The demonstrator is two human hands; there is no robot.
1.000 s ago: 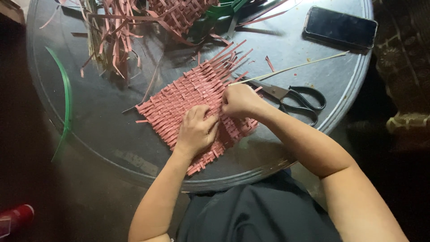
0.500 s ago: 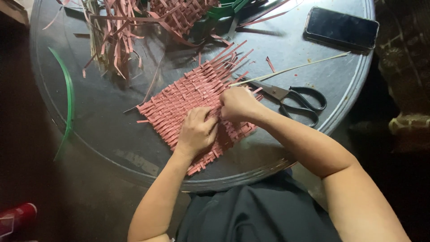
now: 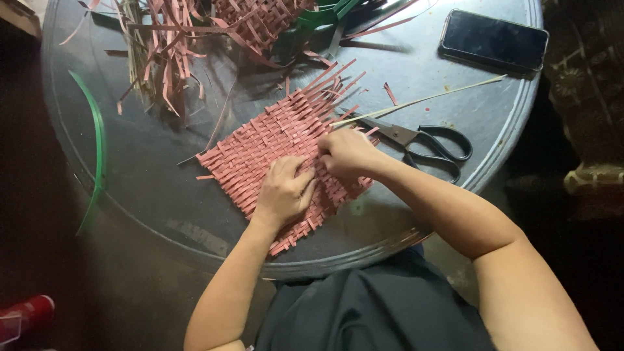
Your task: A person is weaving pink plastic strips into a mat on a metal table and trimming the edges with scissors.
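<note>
A flat woven mat of pink-red strips point(image 3: 260, 140) lies on a round dark metal table point(image 3: 162, 195). My left hand point(image 3: 286, 188) rests palm down on the mat's near part, pressing it flat. My right hand point(image 3: 348, 153) sits at the mat's right edge with fingers curled, pinching a strip in the weave. Loose strip ends stick out from the mat's far right corner.
Black-handled scissors point(image 3: 426, 143) lie just right of my right hand, a thin pale stick point(image 3: 422, 101) beside them. A dark phone point(image 3: 494, 40) sits at the far right. A heap of loose pink and green strips point(image 3: 214, 32) covers the back. A green strip point(image 3: 96, 143) curves along the left rim.
Both hands stay on the mat and have barely shifted; the right fingers keep working the same strip at the edge.
</note>
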